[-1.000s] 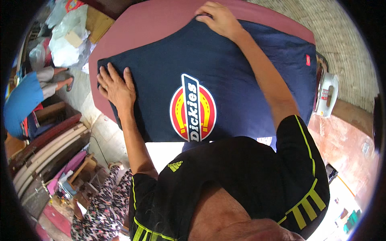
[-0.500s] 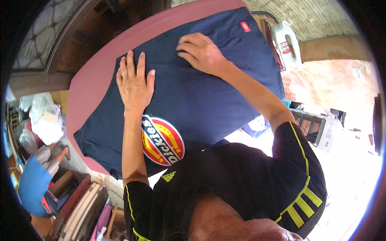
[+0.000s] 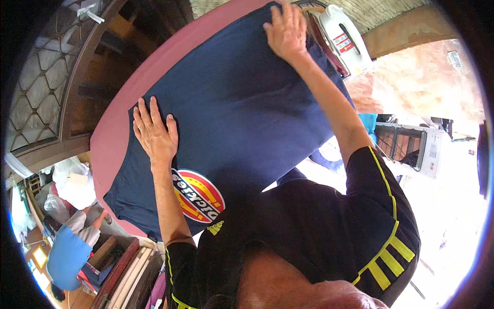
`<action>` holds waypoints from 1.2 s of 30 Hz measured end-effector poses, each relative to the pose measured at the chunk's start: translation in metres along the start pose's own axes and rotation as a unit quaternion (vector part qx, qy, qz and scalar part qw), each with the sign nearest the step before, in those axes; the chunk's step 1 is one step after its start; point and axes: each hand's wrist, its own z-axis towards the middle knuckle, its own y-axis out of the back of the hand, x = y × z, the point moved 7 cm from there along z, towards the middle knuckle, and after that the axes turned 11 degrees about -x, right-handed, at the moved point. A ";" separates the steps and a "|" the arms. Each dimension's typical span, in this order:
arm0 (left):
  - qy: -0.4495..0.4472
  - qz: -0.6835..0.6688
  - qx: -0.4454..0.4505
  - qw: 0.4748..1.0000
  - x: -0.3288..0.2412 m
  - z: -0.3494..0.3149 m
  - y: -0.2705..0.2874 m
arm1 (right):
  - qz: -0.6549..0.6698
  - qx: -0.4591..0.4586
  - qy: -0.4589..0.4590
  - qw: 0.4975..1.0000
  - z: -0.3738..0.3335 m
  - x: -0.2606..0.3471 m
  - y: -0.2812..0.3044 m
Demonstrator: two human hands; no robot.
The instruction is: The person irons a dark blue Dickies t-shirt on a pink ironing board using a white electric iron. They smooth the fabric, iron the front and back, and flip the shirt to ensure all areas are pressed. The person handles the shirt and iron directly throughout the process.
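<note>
A dark navy T-shirt (image 3: 231, 118) with a round red and yellow printed badge lies spread over a padded, dusty-pink ironing board (image 3: 110, 123). My left hand (image 3: 156, 138) rests flat on the shirt near its left edge, fingers stretched out and a ring on one of them. Far off at the shirt's upper right corner, my right hand (image 3: 287, 33) lies with fingers spread on the fabric, covering the small red tag there. Beyond that corner, close to the right hand, stands a white clothes iron (image 3: 343, 41).
Left of the board is a dark wooden frame with a lattice window (image 3: 38, 98). A person in blue (image 3: 69, 252) is at the lower left, near white plastic bags (image 3: 72, 180) and stacked boards (image 3: 131, 278). A white, oven-like appliance (image 3: 411, 147) stands to the right.
My right hand has moved up and to the right, from the shirt's middle to its far corner, and its fingers have spread. My left hand stays flat near the left edge. The view has shifted.
</note>
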 end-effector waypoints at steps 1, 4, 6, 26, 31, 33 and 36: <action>0.008 0.012 0.001 1.000 -0.003 0.003 -0.001 | 0.074 0.047 0.052 0.995 -0.010 0.013 -0.006; 0.055 0.054 0.027 0.997 -0.011 0.010 -0.012 | 0.167 0.071 0.118 0.976 -0.014 0.028 -0.007; 0.087 0.086 0.051 0.991 -0.020 0.012 -0.014 | 0.167 0.050 0.121 0.977 -0.004 0.022 -0.010; 0.002 0.002 0.004 1.000 -0.125 0.052 -0.041 | 0.202 0.044 0.114 0.972 -0.060 -0.049 0.051; -0.137 -0.140 0.001 0.981 -0.262 0.071 -0.031 | 0.255 0.104 0.041 0.960 -0.019 -0.131 0.124; -0.200 -0.175 0.001 0.964 -0.311 0.066 -0.037 | 0.187 -0.052 0.097 0.976 -0.009 -0.179 0.128; -0.262 -0.201 0.032 0.943 -0.366 0.043 -0.039 | 0.247 0.134 -0.074 0.957 -0.009 -0.214 0.088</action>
